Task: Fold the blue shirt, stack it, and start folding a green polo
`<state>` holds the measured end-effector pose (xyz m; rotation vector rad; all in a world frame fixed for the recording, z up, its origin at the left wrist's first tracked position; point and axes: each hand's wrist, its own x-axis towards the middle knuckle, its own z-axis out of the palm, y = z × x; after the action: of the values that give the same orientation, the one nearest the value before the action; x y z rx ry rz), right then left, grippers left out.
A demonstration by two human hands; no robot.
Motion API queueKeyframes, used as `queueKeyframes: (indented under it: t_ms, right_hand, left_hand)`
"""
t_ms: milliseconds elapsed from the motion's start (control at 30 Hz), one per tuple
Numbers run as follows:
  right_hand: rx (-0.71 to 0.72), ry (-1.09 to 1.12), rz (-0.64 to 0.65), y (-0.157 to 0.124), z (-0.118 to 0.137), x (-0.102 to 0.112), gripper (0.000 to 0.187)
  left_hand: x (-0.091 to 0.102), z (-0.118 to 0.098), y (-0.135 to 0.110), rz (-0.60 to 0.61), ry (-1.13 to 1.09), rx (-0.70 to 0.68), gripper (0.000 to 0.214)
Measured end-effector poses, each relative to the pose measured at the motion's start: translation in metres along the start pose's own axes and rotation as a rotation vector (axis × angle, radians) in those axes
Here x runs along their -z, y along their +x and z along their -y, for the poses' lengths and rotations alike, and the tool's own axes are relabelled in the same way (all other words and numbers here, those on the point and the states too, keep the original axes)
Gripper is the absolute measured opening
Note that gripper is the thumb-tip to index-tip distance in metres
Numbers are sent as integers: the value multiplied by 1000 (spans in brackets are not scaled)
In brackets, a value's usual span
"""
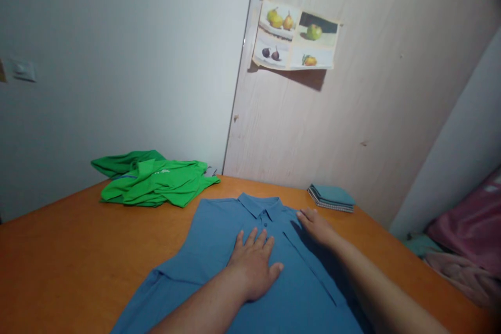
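Your blue polo shirt (291,292) lies on the worktop (78,261), collar away from you. Your left hand (254,270) rests palm down on its chest, fingers fanned and gripping nothing; your right hand (316,225) lies extended at the shoulder edge, also apparently gripping nothing. Pushing both palms unevenly could skew the collar (254,207) or ruck the front. The crease near the left-side sleeve could set if pressed.

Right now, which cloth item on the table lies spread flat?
The blue collared shirt under the left hand; the green clothes are crumpled, and the cloth stack is folded.
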<state>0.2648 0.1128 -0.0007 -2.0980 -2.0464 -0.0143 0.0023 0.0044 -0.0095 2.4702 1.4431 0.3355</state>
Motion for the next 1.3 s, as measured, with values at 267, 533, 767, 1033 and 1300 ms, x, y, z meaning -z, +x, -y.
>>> queueKeyframes:
  t_ms: [267,533,767,1033,1300]
  right_hand:
    - [-14,-43,125,-74,-8,-19,82]
    - [-23,-33,163,-85,-1,-19,85]
    - [-19,-30,154,-83,-2,-22,85]
    - [-13,-41,125,-79,-4,-28,85]
    - [-9,-28,125,-77,-5,-28,86]
  left_hand:
    - [-1,1,2,14,26,4,78]
    - [3,2,-1,12,46,-6,78]
    - [9,-4,-5,28,64,-1,78]
    - [9,-6,-7,-6,84,42,82]
    - [29,9,-33,-18,92,35,74]
